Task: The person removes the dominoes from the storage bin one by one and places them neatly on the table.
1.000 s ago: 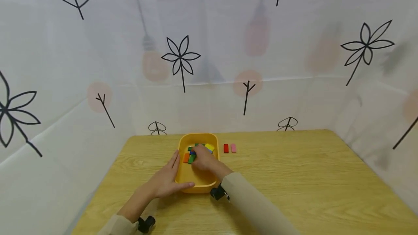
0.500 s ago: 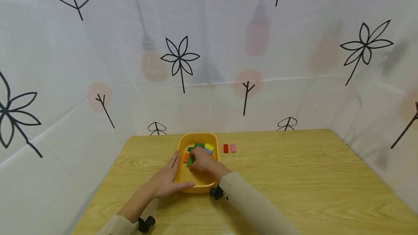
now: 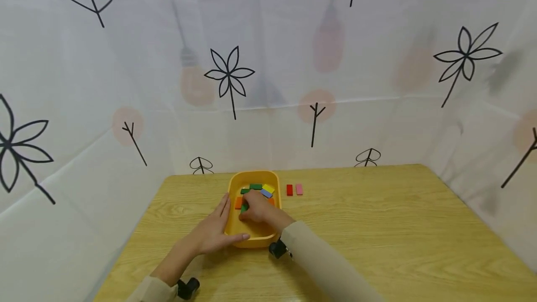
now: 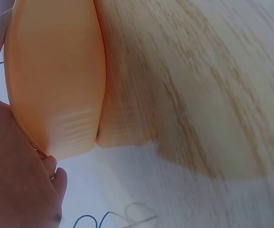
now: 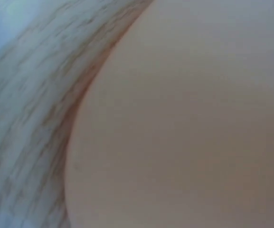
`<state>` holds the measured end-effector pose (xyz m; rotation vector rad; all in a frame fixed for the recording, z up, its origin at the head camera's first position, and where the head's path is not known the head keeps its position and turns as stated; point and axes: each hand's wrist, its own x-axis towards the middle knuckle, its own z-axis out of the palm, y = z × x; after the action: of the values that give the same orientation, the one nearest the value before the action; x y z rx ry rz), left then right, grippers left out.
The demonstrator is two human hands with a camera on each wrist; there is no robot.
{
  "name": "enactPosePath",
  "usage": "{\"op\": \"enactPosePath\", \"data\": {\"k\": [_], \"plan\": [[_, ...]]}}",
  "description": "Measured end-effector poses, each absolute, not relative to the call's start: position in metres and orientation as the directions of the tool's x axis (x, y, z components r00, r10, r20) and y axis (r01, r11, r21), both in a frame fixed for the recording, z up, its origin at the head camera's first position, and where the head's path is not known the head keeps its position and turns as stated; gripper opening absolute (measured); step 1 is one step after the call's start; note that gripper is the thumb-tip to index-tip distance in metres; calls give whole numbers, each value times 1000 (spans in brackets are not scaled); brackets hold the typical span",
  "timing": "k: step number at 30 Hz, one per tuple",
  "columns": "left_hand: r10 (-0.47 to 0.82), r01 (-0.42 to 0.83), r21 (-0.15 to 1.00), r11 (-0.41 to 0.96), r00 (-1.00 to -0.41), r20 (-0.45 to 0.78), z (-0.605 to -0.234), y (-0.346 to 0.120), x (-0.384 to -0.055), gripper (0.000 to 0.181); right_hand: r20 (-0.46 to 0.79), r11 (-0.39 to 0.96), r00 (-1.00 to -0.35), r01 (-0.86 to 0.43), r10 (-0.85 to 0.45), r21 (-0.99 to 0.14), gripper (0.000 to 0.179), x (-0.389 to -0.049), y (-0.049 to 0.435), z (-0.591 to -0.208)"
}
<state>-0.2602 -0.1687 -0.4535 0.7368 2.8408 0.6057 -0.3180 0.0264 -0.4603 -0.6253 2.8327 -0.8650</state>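
Note:
A yellow-orange plastic bin (image 3: 256, 243) stands on the table, with several small coloured blocks inside. My left hand (image 3: 211, 232) rests against its left side, fingers straight, thumb across the near rim; the left wrist view also shows the hand (image 4: 13, 166) along the bin wall (image 4: 56, 71). Inside the bin, my right hand (image 3: 259, 209) pinches a green block (image 3: 244, 209), partly hidden by the fingers. Around it lie an orange block (image 3: 238, 203), a blue block (image 3: 266, 193), a yellow block (image 3: 268, 188) and another green block (image 3: 256, 186). The right wrist view shows mostly blurred bin wall (image 5: 174, 118).
Just right of the bin, a red block (image 3: 289, 190) and a pink block (image 3: 299, 189) lie side by side on the wooden table (image 3: 377, 227). Behind the table hangs a white patterned curtain (image 3: 272, 143).
My right hand has shifted slightly left and nearer within the bin, the green block moving with it. More of the blue block and the far green block shows. My left hand stays in place.

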Motion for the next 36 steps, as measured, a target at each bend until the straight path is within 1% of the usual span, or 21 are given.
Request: {"op": "enactPosePath", "data": {"k": [5, 8, 17, 26, 36], "plan": [[493, 434, 413, 800, -869, -42, -453, -168, -261, 116, 7, 730, -909, -339, -416, -594, 29, -318, 30, -457], [488, 430, 411, 804, -872, -44, -454, -169, -261, 117, 25, 718, -902, -359, -430, -596, 27, -316, 30, -452], [493, 440, 400, 804, -869, -34, -456, -170, -263, 116, 92, 693, -884, -420, -458, -586, 31, -304, 35, -433], [483, 428, 410, 805, -875, -37, -453, -168, -263, 116, 126, 632, -874, -431, -469, -644, 35, -290, 55, -425], [475, 413, 414, 811, -879, -54, -452, -168, -263, 116, 148, 612, -872, -439, -466, -658, 33, -279, 77, -424]]}}
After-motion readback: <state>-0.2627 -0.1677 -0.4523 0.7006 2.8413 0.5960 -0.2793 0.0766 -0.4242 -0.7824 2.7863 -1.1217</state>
